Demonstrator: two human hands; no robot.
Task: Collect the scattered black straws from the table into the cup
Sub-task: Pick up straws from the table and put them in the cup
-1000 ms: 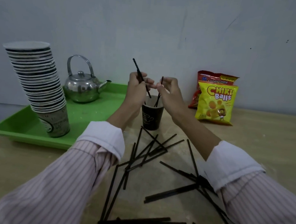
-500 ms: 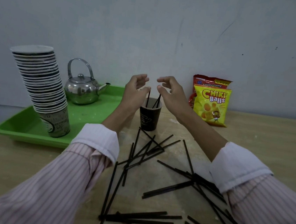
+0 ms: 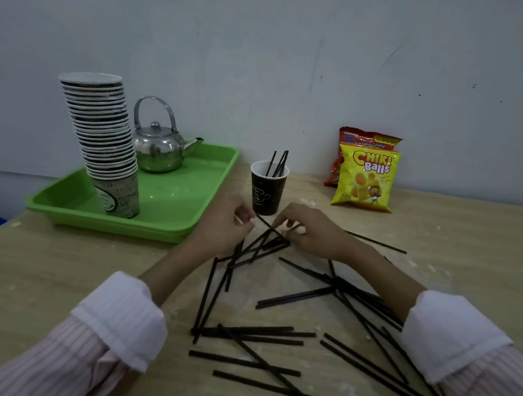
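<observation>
Head view: left hand (image 3: pixel 225 226) is lowered to the tabletop, fingers curled together over the far end of the straw pile; whether a straw is pinched cannot be told. Right hand (image 3: pixel 311 232) is set just beside it, fingertips closed on a thin black straw (image 3: pixel 267 225). Scattered straws (image 3: pixel 271 337), slim, matte, are spread across the pale wooden table (image 3: pixel 52 272), some under the right forearm. Dark paper cup (image 3: pixel 266 192), holding a few upright straws, stands just beyond the hands. Green plastic tray (image 3: pixel 173 195), stacked paper cups (image 3: pixel 105 136) and a steel kettle (image 3: pixel 157 148) are at far left; snack bags (image 3: pixel 365 176) at far right.
</observation>
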